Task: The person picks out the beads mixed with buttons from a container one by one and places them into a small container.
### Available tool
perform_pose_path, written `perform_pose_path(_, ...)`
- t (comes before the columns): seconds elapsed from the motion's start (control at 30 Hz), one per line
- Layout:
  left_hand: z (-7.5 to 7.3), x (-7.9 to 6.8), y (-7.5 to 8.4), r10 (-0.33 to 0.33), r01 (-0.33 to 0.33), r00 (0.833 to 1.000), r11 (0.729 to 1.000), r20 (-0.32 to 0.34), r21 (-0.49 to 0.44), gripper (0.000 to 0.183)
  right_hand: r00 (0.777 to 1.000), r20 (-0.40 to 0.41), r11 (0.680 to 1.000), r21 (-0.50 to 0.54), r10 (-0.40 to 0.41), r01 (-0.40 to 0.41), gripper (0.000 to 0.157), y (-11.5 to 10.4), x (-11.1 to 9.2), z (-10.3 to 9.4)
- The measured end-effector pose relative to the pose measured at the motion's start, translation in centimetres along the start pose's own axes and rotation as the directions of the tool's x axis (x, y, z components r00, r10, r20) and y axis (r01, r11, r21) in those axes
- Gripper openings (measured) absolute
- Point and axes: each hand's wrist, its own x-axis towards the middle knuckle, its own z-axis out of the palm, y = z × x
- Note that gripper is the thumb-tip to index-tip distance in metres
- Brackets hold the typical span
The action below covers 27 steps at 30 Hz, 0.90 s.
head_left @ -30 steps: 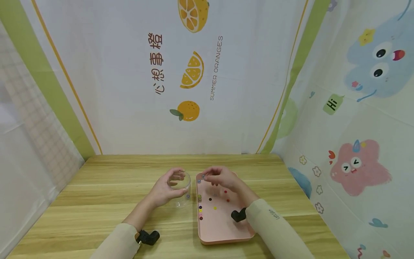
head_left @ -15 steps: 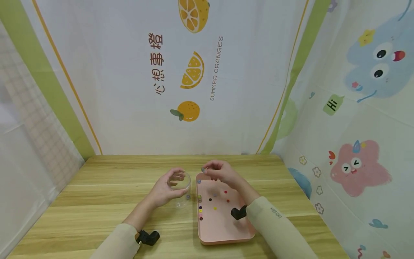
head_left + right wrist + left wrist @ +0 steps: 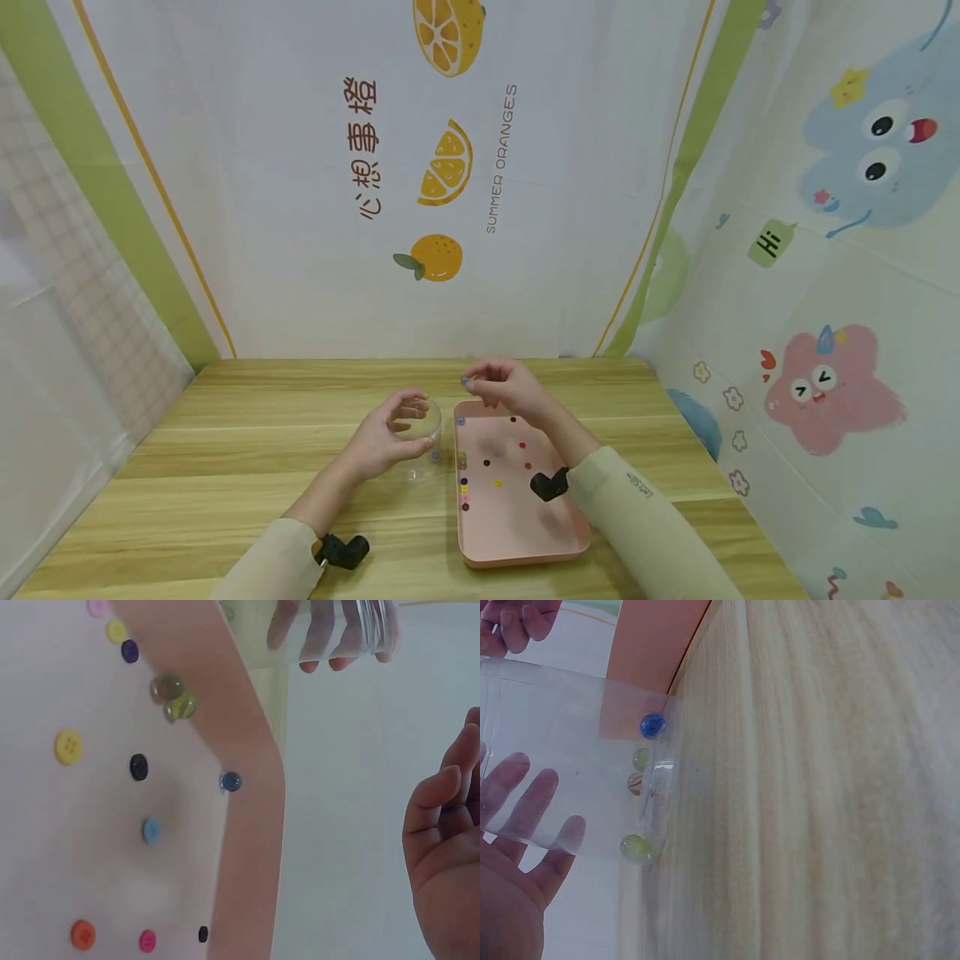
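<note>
As the left hand [image 3: 377, 435] curls its fingers round a clear jar [image 3: 604, 780], the right hand [image 3: 512, 390] pinches a marble [image 3: 466, 381]! Buttons [image 3: 68, 746] dot the pink tray [image 3: 525, 537].

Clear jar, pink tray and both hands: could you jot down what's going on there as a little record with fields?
Left hand: left hand curled around the clear jar
Right hand: right hand pinching a small bluish item, probably a marble, near the tray's far end
Jar: upright on the wooden table
Jar contents: jar marbles, at least four
Tray: pink tray, beside the jar
Tray contents: buttons in several colours, three tray marbles
</note>
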Motion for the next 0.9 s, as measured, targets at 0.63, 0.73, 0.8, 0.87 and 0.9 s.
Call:
perform_pose_path(0.63, -0.1, 0.0, -0.1, -0.009, 0.009, 1.000, 1.000, 0.008, -0.007, 0.073, 0.999, 0.047, 1.000, -0.004, -0.020, 0.020, 0.031, -1.5, 1.2, 1.9)
perform_pose_path(0.73, -0.1, 0.0, 0.0, -0.007, 0.007, 1.000, 1.000, 0.008, 0.004, 0.073, 0.999, 0.050, 1.000, 0.006, -0.016, 0.016, 0.027, -1.7, 1.3, 2.3)
perform_pose_path(0.8, -0.1, 0.0, -0.1, -0.009, 0.009, 1.000, 1.000, 0.009, 0.007, 0.073, 0.999, 0.050, 1.000, 0.009, -0.005, 0.005, 0.026, -1.8, 1.4, 2.5)
perform_pose_path(0.87, -0.1, 0.0, 0.0, -0.013, 0.013, 1.000, 1.000, 0.011, 0.004, 0.073, 0.999, 0.051, 1.000, 0.011, 0.008, -0.008, 0.025, -2.0, 1.5, 2.8)
perform_pose_path(0.9, -0.1, 0.0, 0.0, -0.014, 0.014, 1.000, 1.000, 0.011, 0.003, 0.073, 0.999, 0.051, 1.000, 0.011, 0.015, -0.016, 0.025, -2.0, 1.5, 3.0)
